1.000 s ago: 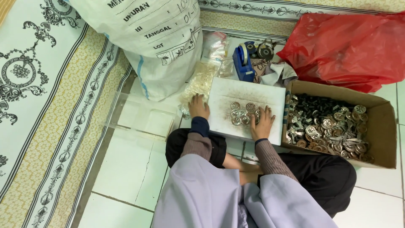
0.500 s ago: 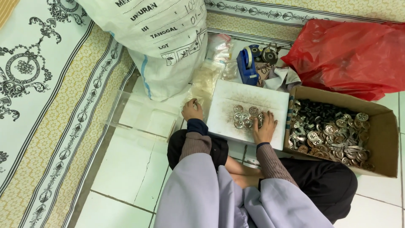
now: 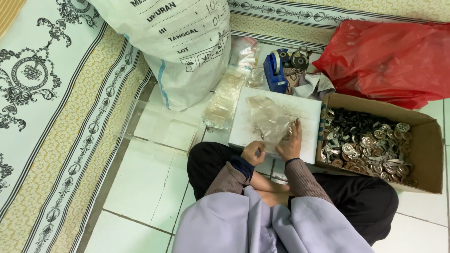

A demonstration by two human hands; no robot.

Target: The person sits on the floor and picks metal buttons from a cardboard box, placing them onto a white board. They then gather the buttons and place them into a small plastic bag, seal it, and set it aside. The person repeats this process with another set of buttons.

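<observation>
I sit cross-legged on the tiled floor in front of a white board (image 3: 300, 110). My left hand (image 3: 253, 152) pinches the near edge of a small clear plastic bag (image 3: 268, 118) that lies open over the board. My right hand (image 3: 291, 142) is at the bag's mouth, fingers curled around small round metal pieces that are mostly hidden by the hand and the plastic. A cardboard box (image 3: 429, 154) full of round metal fittings (image 3: 368, 143) stands just right of the board.
A stack of clear plastic bags (image 3: 226, 98) lies left of the board. A blue tape dispenser (image 3: 275, 71) sits behind it. A big white woven sack (image 3: 178, 42) stands at the back, a red plastic bag (image 3: 389, 58) back right, a patterned rug (image 3: 51, 103) left.
Both hands have come off the pile of metal pieces on the board. A clear bag now lies over the board, held by my left hand, and the loose pieces are no longer spread there.
</observation>
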